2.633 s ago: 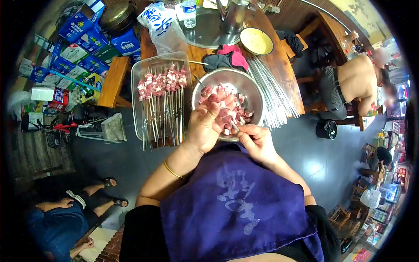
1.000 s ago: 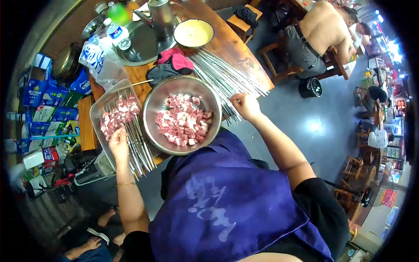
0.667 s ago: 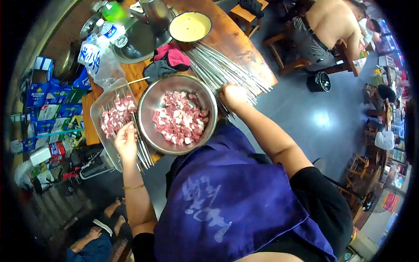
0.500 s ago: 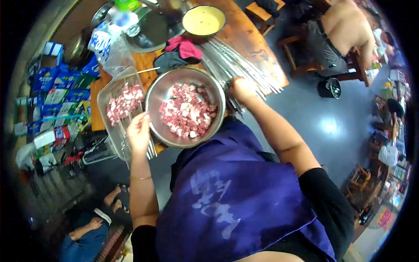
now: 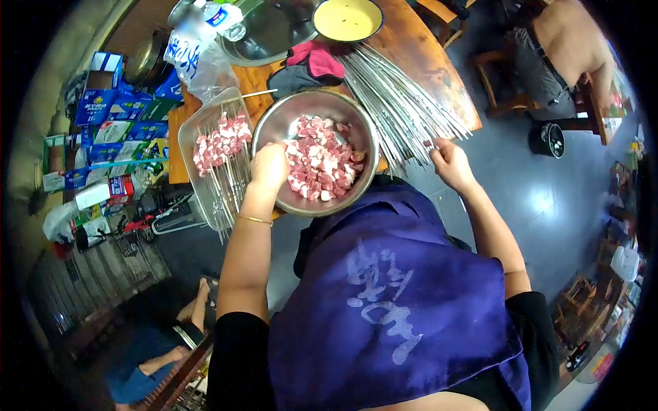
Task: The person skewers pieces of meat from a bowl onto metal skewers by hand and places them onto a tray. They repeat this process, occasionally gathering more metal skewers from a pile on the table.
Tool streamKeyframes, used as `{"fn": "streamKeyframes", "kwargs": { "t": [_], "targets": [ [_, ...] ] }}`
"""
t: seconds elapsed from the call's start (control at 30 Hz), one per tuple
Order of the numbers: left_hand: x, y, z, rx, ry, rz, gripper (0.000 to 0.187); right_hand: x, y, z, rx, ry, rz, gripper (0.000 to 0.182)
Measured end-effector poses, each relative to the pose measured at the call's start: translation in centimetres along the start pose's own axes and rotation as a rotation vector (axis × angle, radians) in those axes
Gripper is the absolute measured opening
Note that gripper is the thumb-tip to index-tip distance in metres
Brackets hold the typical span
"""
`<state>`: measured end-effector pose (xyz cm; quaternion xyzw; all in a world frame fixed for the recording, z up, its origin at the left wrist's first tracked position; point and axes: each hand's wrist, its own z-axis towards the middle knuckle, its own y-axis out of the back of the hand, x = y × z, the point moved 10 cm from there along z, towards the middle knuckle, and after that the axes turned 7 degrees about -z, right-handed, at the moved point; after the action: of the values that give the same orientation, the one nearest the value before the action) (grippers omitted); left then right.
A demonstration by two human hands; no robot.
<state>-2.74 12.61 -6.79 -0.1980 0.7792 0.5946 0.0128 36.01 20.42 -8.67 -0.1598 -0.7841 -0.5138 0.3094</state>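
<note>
A steel bowl (image 5: 371, 157) of diced raw meat (image 5: 325, 159) stands at the table's near edge. My left hand (image 5: 270, 166) reaches over the bowl's left rim with its fingers curled at the meat; what they hold is hidden. My right hand (image 5: 452, 166) is closed at the near ends of a fan of metal skewers (image 5: 404, 103), pinching a skewer end. Left of the bowl, a clear plastic tray (image 5: 190, 161) holds loaded meat skewers (image 5: 223, 145).
A pink-and-grey cloth (image 5: 312, 66), a bowl of yellow liquid (image 5: 347, 20), a large metal pan (image 5: 264, 34) and a plastic bag (image 5: 205, 72) lie farther back on the wooden table (image 5: 439, 75). Boxes (image 5: 127, 109) are stacked at left. Another person (image 5: 572, 41) sits at right.
My left hand has moved from beside the tray to over the bowl's meat. My right hand has shifted right, from the skewers beside the bowl to their near ends. The view has shifted.
</note>
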Motion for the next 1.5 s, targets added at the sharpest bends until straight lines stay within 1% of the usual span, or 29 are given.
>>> {"fn": "streamKeyframes", "kwargs": {
  "t": [0.07, 0.17, 0.23, 0.33, 0.37, 0.47, 0.5, 0.53, 0.6, 0.63, 0.73, 0.77, 0.87, 0.9, 0.97, 1.03, 1.07, 1.13, 1.17, 1.2, 1.27, 1.37, 1.47, 1.5],
  "targets": [
    [0.1, -1.9, 1.2, 0.13, 0.047, 0.136, 0.023, -1.9, 0.0, -1.9, -0.003, -0.056, 0.064, 0.025],
    [0.1, -2.6, 2.1, 0.086, 0.055, 0.106, 0.023, -3.6, -0.5, -4.3, 0.009, -0.14, 0.171, 0.022],
    [0.3, -2.6, 2.5, 0.055, 0.108, 0.071, 0.022, -3.6, -0.5, -5.3, -0.068, -0.159, 0.24, 0.022],
    [0.4, -2.9, 2.9, 0.109, 0.053, -0.105, 0.023, -3.9, -0.9, -6.1, -0.133, -0.132, 0.252, 0.022],
    [0.3, -2.9, 2.9, 0.102, 0.033, -0.098, 0.022, -4.0, -1.1, -6.3, -0.145, -0.115, 0.239, 0.022],
    [1.4, -3.5, 3.2, 0.104, 0.05, -0.594, 0.019, -3.1, -1.2, -7.0, -0.159, -0.128, 0.238, 0.022],
    [1.4, -3.4, 3.2, 0.093, 0.086, -0.845, 0.014, -2.9, -1.4, -7.1, -0.154, -0.136, 0.242, 0.022],
    [0.7, -3.2, 2.7, 0.172, 0.157, -1.061, 0.01, -2.7, -1.6, -7.2, -0.149, -0.141, 0.244, 0.022],
    [0.4, -2.6, 2.1, 0.215, 0.284, -1.387, 0.006, -2.2, -2.3, -7.4, -0.134, -0.138, 0.255, 0.022],
    [-0.5, -1.8, 1.6, 0.257, 0.259, -1.566, 0.005, -2.0, -2.7, -7.5, -0.127, -0.132, 0.265, 0.022],
    [-1.3, -1.1, 0.9, 0.328, 0.25, -1.874, 0.007, -0.2, -2.9, -7.8, -0.153, -0.106, 0.276, 0.023],
    [-1.6, -1.3, 0.8, 0.451, 0.179, -1.998, 0.012, 0.5, -2.8, -8.0, -0.17, -0.096, 0.278, 0.023],
    [-1.5, -0.9, 0.6, 0.526, 0.148, -2.165, 0.02, 1.9, -3.5, -8.3, -0.161, -0.11, 0.317, 0.023],
    [-1.2, -0.6, 0.7, 0.482, 0.184, -2.17, 0.021, 2.7, -3.6, -8.5, -0.151, -0.103, 0.342, 0.023],
    [0.0, -0.8, 0.8, 0.332, 0.264, -1.976, 0.022, 4.2, -3.8, -8.9, -0.128, -0.092, 0.389, 0.022],
    [1.4, -1.9, 0.5, 0.181, 0.375, -1.736, 0.024, 4.4, -4.2, -9.2, -0.142, -0.066, 0.324, 0.022],
    [1.7, -1.9, 0.9, 0.157, 0.254, -1.507, 0.024, 4.6, -4.4, -9.3, -0.152, -0.054, 0.293, 0.022],
    [2.2, -3.9, 2.0, 0.116, 0.019, -1.042, 0.023, 4.7, -4.8, -9.8, -0.161, -0.067, 0.309, 0.021],
    [2.7, -5.1, 3.3, 0.018, -0.161, -0.86, 0.017, 4.8, -4.9, -10.1, -0.166, -0.076, 0.316, 0.021],
    [0.9, -2.4, 2.2, -0.072, -0.214, -0.646, 0.012, 5.1, -5.0, -10.5, -0.163, -0.088, 0.327, 0.021],
    [-1.0, -1.1, 2.1, -0.145, -0.305, -0.366, 0.015, 5.9, -5.2, -11.0, -0.151, -0.107, 0.349, 0.021],
    [-2.0, -2.6, 3.1, -0.022, -0.264, -0.298, 0.02, 6.6, -5.4, -11.6, -0.167, -0.091, 0.267, 0.021],
    [-1.9, -3.2, 3.7, -0.006, -0.215, -0.222, 0.023, 7.1, -5.8, -12.5, -0.206, -0.118, 0.258, 0.021],
    [-2.2, -3.2, 3.6, 0.03, -0.218, -0.178, 0.025, 7.1, -5.9, -12.8, -0.214, -0.12, 0.266, 0.021]
  ]
}}
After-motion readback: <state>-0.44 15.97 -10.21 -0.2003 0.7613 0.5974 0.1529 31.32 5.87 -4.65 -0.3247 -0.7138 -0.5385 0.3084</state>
